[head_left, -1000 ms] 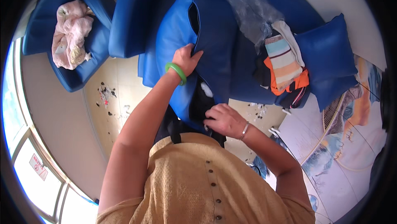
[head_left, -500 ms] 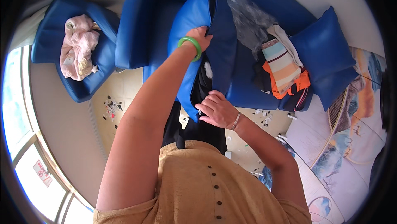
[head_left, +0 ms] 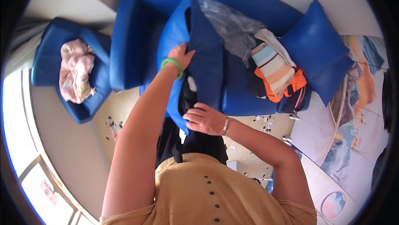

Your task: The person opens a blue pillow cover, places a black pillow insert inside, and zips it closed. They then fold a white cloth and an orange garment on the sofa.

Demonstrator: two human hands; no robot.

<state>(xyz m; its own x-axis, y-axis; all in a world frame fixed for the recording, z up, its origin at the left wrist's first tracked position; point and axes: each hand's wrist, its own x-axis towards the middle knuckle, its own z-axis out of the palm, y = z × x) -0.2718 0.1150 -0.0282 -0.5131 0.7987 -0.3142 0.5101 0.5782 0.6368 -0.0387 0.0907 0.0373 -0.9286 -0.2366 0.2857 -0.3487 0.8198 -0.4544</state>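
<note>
A blue leather-look cushion (head_left: 208, 58) stands on edge in front of me, its zipped side facing me. Through the gap in that side (head_left: 189, 96) shows black filling or cloth with a white tuft. My left hand (head_left: 181, 56), with a green bangle, is closed on the edge of the opening about midway up. Lower down, my right hand (head_left: 205, 119), with a silver bracelet, has bent fingers on the opening's edge close to the bottom corner. The zip pull is hidden from view now.
Behind the cushion is a blue sofa (head_left: 249, 100) with clear plastic wrap (head_left: 232, 23), folded striped cloth (head_left: 272, 69), orange clothing (head_left: 297, 81) and another blue cushion (head_left: 318, 52). A blue chair (head_left: 45, 67) at left bears a pink fluffy garment (head_left: 77, 69). Scraps (head_left: 113, 128) litter the floor.
The view has shifted, so the sofa and cushion sit lower and further left. Both hands keep to the cushion's opening. The zip pull, visible before by my right fingers, is now covered.
</note>
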